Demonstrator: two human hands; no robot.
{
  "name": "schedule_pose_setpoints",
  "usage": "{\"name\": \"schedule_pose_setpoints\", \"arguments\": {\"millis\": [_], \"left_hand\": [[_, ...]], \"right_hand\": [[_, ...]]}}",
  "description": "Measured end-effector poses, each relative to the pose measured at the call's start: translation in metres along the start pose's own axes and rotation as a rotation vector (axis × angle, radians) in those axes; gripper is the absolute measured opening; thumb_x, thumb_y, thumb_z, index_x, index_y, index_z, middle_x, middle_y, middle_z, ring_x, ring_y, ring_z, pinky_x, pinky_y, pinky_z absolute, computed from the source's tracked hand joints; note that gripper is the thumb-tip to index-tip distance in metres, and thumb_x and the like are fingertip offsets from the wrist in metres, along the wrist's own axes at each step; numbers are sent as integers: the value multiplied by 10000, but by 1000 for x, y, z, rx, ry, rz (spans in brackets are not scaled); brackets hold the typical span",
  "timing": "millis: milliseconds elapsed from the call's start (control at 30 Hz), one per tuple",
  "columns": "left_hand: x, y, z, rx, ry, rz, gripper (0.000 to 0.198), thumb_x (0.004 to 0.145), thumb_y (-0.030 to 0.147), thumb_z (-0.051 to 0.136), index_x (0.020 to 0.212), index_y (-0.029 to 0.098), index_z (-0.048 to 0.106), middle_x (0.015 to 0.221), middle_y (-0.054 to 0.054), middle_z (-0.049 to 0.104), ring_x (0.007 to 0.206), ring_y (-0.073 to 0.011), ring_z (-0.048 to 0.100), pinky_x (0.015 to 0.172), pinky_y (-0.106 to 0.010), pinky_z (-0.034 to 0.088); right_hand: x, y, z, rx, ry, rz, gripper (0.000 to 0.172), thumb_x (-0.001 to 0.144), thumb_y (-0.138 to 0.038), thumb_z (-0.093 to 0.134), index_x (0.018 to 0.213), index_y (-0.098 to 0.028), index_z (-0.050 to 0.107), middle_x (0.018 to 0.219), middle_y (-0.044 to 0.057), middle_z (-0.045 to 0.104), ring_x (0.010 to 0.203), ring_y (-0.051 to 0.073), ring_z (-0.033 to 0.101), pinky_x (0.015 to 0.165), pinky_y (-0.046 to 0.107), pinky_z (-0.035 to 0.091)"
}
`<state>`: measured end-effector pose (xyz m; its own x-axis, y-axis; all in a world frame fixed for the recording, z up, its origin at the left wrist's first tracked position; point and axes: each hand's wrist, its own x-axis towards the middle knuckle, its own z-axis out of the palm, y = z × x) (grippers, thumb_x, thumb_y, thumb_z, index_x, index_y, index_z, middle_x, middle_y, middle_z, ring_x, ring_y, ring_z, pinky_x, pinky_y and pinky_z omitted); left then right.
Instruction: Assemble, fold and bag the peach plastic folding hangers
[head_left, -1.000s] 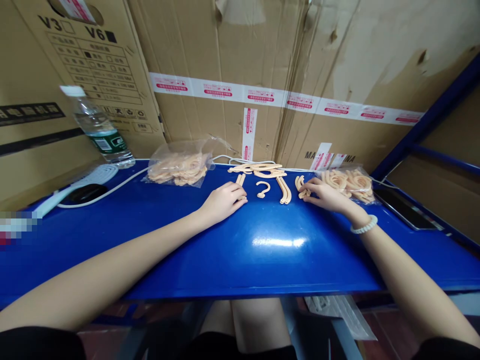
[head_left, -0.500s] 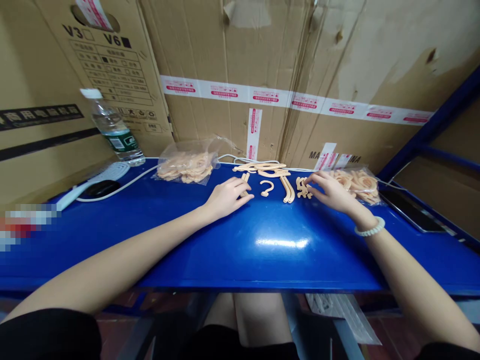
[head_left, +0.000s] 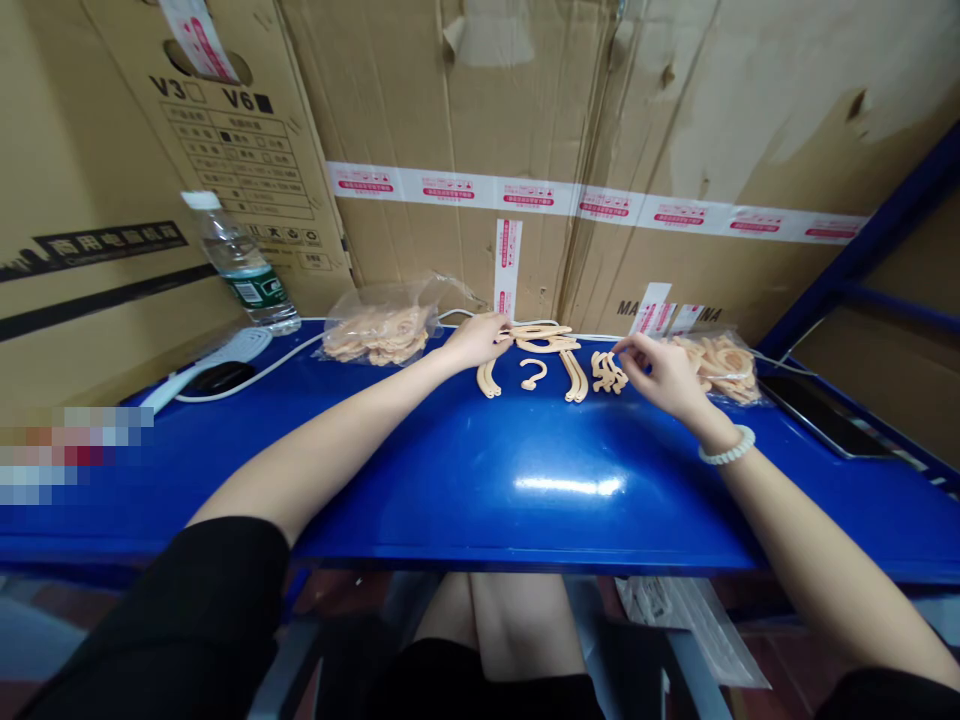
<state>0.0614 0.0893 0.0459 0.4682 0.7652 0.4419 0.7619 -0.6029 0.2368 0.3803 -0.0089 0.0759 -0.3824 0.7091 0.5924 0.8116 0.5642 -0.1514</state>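
My left hand (head_left: 477, 342) reaches to the back of the table, its fingers bent over the left end of the long curved beige pieces (head_left: 551, 345); the fingertips are partly hidden. Below that hand lies a pair of short curved beige arms (head_left: 488, 379). A single beige hook (head_left: 535, 374), like that of a clothes hanger, rests in the middle, with another pair of curved arms (head_left: 574, 376) to its right. A cluster of small beige hooks (head_left: 608, 372) sits left of my right hand (head_left: 660, 372), which is raised with thumb and fingertips together; what they hold, if anything, cannot be made out.
Clear bags of beige parts lie at left (head_left: 379, 335) and right (head_left: 721, 368). A water bottle (head_left: 251, 280), a light-coloured brush-like item (head_left: 232, 352) and a black object (head_left: 217, 378) stand left on the blue table (head_left: 450, 490). A phone (head_left: 825, 418) lies right; cardboard (head_left: 450, 260) walls the back.
My left hand has moved up and back from the left pair of curved arms to the long pieces, uncovering that pair. My right hand has lifted slightly off the small hooks, its fingers curling in.
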Motion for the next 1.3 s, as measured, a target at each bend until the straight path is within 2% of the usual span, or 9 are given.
{"name": "schedule_pose_setpoints", "arguments": {"millis": [167, 333, 500, 833, 933, 1000, 1100, 1200, 1300], "left_hand": [[41, -1, 28, -11, -62, -27, 248, 879, 248, 628, 1095, 127, 633, 1118, -137, 717, 1034, -264, 676, 895, -339, 515], [57, -3, 38, -13, -92, -46, 191, 822, 242, 676, 985, 147, 644, 1042, -122, 705, 971, -264, 666, 859, -329, 503], [61, -4, 38, -34, -79, -83, 87, 809, 187, 683, 885, 170, 645, 916, -83, 718, 916, -256, 676, 842, -313, 486], [54, 2, 19, -185, 120, -170, 62, 805, 136, 672, 845, 167, 636, 819, -78, 745, 828, -231, 721, 792, -304, 526], [36, 14, 6, -263, 164, -145, 86, 815, 164, 678, 880, 163, 621, 844, -56, 758, 790, -192, 728, 729, -263, 542], [13, 27, -3, -296, 187, -119, 86, 834, 179, 666, 899, 158, 615, 842, -46, 755, 759, -171, 722, 696, -243, 543], [-34, 48, -12, -289, 248, -53, 57, 868, 169, 618, 923, 170, 633, 838, -27, 734, 742, -156, 697, 686, -238, 532], [-80, 64, -13, -3, 380, 266, 132, 942, 156, 535, 874, 169, 647, 779, -36, 696, 726, -165, 674, 707, -266, 530], [-109, 72, -10, 237, 414, 511, 210, 990, 120, 479, 907, 168, 665, 787, -45, 706, 683, -153, 671, 652, -248, 528]], "right_hand": [[-3, 8, 6, 28, -29, 27, 217, 934, -284, 464, 969, -185, 654, 668, 20, 627, 589, 184, 598, 617, 289, 441], [-3, 16, 9, 59, -11, 39, 197, 907, -271, 493, 945, -180, 664, 646, 20, 629, 582, 182, 590, 605, 280, 422], [-3, 14, 8, 82, -31, 35, 186, 909, -256, 507, 956, -175, 668, 657, 22, 646, 571, 173, 583, 600, 274, 412], [-5, 18, 8, 117, 7, 72, 197, 890, -266, 501, 919, -172, 672, 618, 7, 607, 532, 158, 540, 569, 281, 386], [-3, 12, 7, 228, 58, 169, 169, 857, -287, 559, 918, -176, 670, 613, 1, 604, 529, 152, 517, 558, 283, 390], [-1, -2, 7, 433, 61, 315, 201, 829, -328, 633, 957, -176, 658, 647, 11, 637, 549, 156, 540, 548, 281, 420], [1, -36, 13, 964, -125, 575, 397, 825, -482, 709, 1067, -182, 616, 714, 43, 696, 552, 161, 577, 492, 269, 462], [-2, -71, 25, 1344, -386, 677, 492, 847, -613, 689, 1085, -189, 608, 779, 70, 726, 568, 154, 611, 461, 249, 488], [-8, -87, 37, 1410, -394, 721, 390, 834, -522, 751, 932, -163, 631, 749, 55, 707, 558, 123, 611, 456, 214, 503]]}}
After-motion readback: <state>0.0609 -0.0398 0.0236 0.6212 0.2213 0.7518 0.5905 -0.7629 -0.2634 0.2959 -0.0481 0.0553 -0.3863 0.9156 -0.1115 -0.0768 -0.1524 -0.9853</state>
